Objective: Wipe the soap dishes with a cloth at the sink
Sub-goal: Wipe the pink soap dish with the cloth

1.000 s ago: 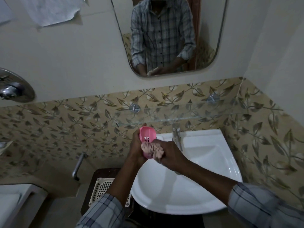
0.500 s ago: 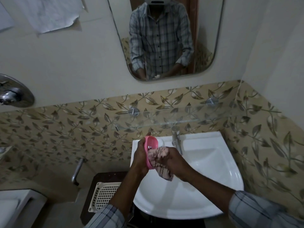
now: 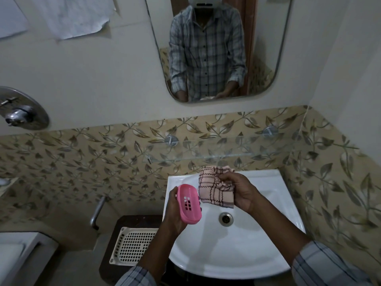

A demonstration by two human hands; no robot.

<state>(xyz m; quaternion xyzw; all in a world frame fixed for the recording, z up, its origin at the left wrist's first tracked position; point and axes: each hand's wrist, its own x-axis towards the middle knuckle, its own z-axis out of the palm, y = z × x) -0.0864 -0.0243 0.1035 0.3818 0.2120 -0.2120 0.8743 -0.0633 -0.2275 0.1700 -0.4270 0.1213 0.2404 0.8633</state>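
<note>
My left hand (image 3: 172,211) grips a pink slotted soap dish (image 3: 189,204) from its left side, tilted with its inside facing me, over the left rim of the white sink (image 3: 257,254). My right hand (image 3: 240,191) holds a bunched pink checked cloth (image 3: 214,188) just to the right of the dish, above the basin. A small gap separates cloth and dish. The tap is hidden behind the cloth and hand.
A white perforated basket (image 3: 134,246) sits on a dark stand left of the sink. A glass shelf (image 3: 222,153) runs along the leaf-patterned tiles above the basin, under a mirror (image 3: 216,48). A metal pipe (image 3: 98,211) and a wall valve (image 3: 20,112) are at the left.
The cloth was pressed into the dish earlier; my right hand has now pulled it away to the right. My left hand has lowered and tilted the dish open toward me.
</note>
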